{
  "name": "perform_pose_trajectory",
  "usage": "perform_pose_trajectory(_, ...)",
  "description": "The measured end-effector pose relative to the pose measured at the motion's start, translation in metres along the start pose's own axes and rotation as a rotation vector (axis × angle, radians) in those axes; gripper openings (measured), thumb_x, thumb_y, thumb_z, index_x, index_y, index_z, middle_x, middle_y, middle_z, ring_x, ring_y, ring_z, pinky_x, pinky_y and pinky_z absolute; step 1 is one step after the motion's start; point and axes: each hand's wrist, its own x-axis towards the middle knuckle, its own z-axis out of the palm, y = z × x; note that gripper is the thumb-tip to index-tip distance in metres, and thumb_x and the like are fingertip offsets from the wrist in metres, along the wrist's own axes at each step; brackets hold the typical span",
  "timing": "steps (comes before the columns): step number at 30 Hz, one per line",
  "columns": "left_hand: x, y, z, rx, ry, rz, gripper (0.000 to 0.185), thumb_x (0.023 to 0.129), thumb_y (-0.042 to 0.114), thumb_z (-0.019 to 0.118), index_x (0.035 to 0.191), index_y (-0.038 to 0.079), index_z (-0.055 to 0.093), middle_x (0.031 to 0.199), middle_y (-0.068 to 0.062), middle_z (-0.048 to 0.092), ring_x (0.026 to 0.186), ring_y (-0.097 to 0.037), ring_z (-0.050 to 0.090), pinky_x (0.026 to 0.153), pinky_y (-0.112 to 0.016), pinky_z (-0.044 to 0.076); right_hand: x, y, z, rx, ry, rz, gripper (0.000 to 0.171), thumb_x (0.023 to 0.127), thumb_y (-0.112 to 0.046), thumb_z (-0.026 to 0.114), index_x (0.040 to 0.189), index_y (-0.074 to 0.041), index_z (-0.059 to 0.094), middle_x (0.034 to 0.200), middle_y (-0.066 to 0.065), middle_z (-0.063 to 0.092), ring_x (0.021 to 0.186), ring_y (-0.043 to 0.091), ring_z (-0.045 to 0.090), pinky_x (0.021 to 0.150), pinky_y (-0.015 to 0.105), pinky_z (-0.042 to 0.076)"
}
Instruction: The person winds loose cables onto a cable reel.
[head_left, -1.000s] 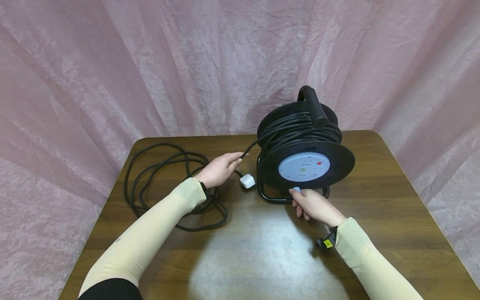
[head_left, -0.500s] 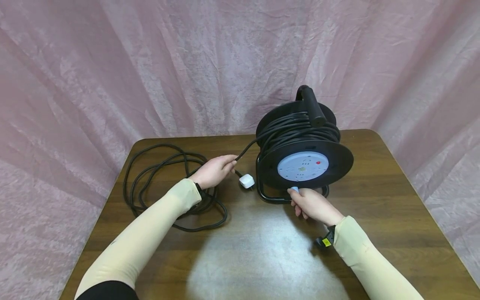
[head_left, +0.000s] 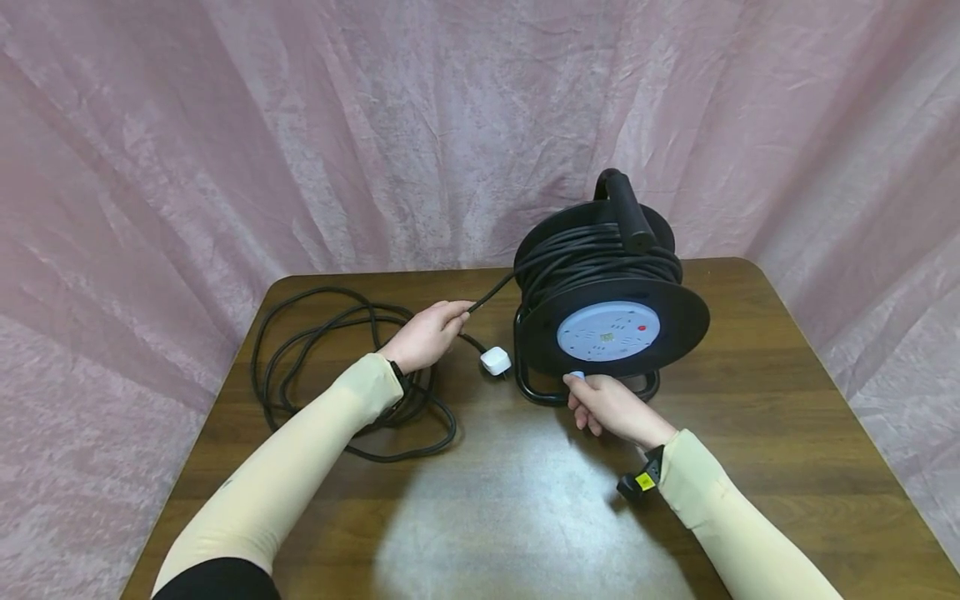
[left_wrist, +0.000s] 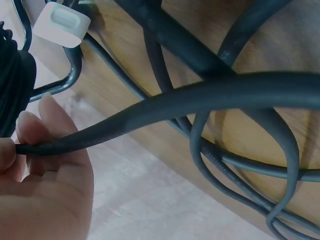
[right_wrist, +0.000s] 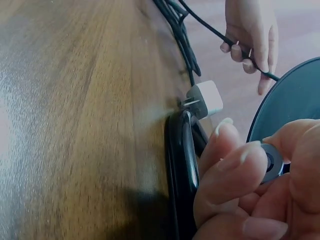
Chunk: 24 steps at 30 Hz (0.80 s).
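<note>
A black cable reel (head_left: 528,346) with wound cable and a pale blue socket panel (head_left: 609,343) stands upright on the table. My right hand (head_left: 617,410) pinches the small pale blue crank knob (right_wrist: 272,162) at the reel's lower front edge, between thumb and fingers. To the reel's left, my left hand (head_left: 425,337) holds the black cable (left_wrist: 180,102), which passes between thumb and fingers and rises to the wound turns. A white plug (head_left: 495,361) on the cable's end lies between my left hand and the reel, its metal pins showing in the right wrist view.
Loose cable loops (head_left: 262,358) spread over the left of the wooden table (head_left: 510,500), partly under my left forearm. The reel's black tube stand (right_wrist: 182,170) rests on the tabletop, and its carry handle (head_left: 630,212) sticks up on top. A pink curtain (head_left: 420,133) hangs behind.
My left hand has slid back left along the cable, away from the reel. My right hand and the knob have shifted slightly left, and the socket panel has turned a little.
</note>
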Motion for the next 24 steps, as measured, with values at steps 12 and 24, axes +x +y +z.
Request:
perform_pose_trajectory(12,0.009,0.000,0.002,0.040,0.013,-0.009,0.045,0.114,0.025,0.038,0.158,0.017,0.042,0.126,-0.011,0.059,0.109,-0.025,0.058,0.093,-0.044,0.047,0.004,-0.003,0.004,0.111,-0.031,-0.005,0.057,0.108,-0.046,0.047,0.091,0.006,0.061,0.065,0.006,0.061,0.048,0.013,0.050,0.051,0.028,0.047)
perform_pose_trajectory(24,0.015,0.004,0.006,0.066,0.025,0.014,0.044,0.114,0.024,0.036,0.156,0.016,0.044,0.125,-0.012,0.059,0.110,-0.023,0.055,0.097,-0.043,0.046,0.006,-0.006,0.012,0.293,-0.109,-0.035,0.052,0.109,-0.042,0.048,0.088,0.004,0.057,0.066,0.006,0.058,0.048,0.010,0.047,0.045,0.023,0.042)
